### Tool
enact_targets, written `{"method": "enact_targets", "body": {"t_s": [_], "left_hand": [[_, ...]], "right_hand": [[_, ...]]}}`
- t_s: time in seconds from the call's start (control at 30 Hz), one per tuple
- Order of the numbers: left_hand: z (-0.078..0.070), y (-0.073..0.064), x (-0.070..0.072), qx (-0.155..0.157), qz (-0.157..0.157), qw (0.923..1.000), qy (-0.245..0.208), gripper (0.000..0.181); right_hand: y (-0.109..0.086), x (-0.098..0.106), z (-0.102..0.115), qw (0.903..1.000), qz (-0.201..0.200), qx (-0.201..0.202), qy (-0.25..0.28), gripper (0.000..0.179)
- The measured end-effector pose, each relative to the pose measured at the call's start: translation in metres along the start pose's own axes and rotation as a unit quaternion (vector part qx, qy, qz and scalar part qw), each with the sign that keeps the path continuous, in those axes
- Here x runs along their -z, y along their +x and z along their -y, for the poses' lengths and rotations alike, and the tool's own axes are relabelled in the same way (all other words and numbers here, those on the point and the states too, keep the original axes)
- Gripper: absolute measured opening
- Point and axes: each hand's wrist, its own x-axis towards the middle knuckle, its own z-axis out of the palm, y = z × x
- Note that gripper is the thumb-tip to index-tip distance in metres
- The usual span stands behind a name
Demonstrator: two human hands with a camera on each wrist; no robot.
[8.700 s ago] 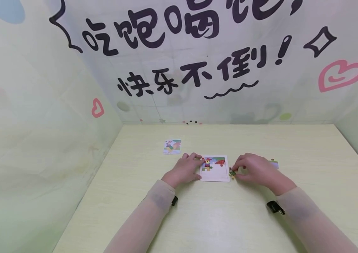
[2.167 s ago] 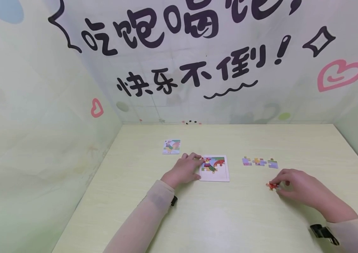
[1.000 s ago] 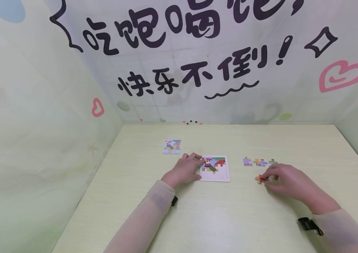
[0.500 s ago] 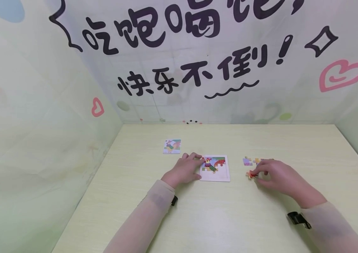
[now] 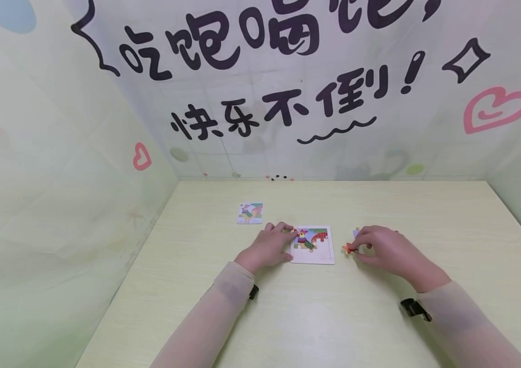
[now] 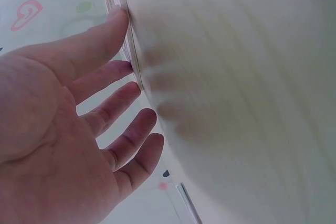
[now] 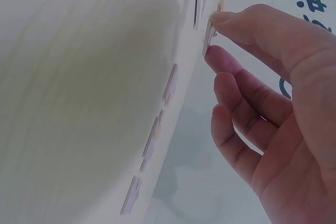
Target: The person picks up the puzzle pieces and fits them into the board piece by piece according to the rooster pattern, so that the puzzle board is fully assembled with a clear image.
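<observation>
A white puzzle tray [image 5: 323, 257] lies on the table, its upper and left parts filled with rooster pieces and its lower right part bare. My left hand [image 5: 267, 248] rests at the tray's left side, thumb and index finger touching its edge, the other fingers extended. To the right of the tray, my right hand [image 5: 386, 253] pinches a red-orange puzzle piece [image 5: 346, 248] between thumb and index finger. The right wrist view shows this piece [image 7: 209, 34] held just above the table, near the tray's edge.
Three loose puzzle pieces [image 7: 150, 139] lie in a row on the table, mostly hidden by the right hand in the head view. A small rooster picture card [image 5: 250, 213] lies behind the left hand. Printed cloth walls [image 5: 260, 153] border the table [image 5: 288, 317].
A green piece has gone into the tray since the earliest frame. My right hand has since brought the red-orange piece leftward from the right, close to the tray. The left hand stays put.
</observation>
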Motion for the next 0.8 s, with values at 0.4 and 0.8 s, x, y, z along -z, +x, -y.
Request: {"method": "enact_targets", "body": {"t_s": [0.4,0.8], "left_hand": [[0.0,0.001,0.001,0.001,0.001,1.0,0.0,0.073],[0.002,0.002,-0.002,0.001,0.001,1.0,0.002,0.073]], "right_hand": [[0.018,-0.009,0.003,0.9994,0.015,0.029,-0.01,0.018],[0.036,-0.018,0.015,0.9991,0.022,0.036,0.001,0.018]]}}
